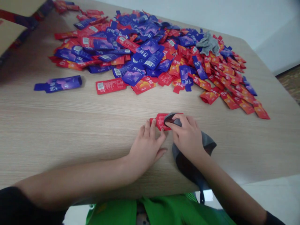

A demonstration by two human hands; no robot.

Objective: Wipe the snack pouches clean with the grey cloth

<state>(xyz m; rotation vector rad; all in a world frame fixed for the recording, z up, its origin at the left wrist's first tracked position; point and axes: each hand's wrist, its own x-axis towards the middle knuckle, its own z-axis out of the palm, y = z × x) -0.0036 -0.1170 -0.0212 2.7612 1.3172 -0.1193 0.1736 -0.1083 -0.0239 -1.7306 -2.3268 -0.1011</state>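
A flat red packet (161,121) with a narrow neck lies on the table in front of me, printed side up. My left hand (145,145) rests its fingertips on the neck end, fingers stretched out and thumb apart. In my right hand (188,137), a grey and dark cloth (186,162) is pinched between thumb and fingers. A fold of that cloth touches the packet and covers part of it. The rest of the cloth hangs under my right wrist toward the table's front edge.
A wide heap of red-orange and purple packets (145,50) spreads across the far side, with a crumpled grey cloth (208,43) on it. A single purple packet (63,84) and a red packet (111,86) lie nearer. A cardboard box (14,28) stands far left.
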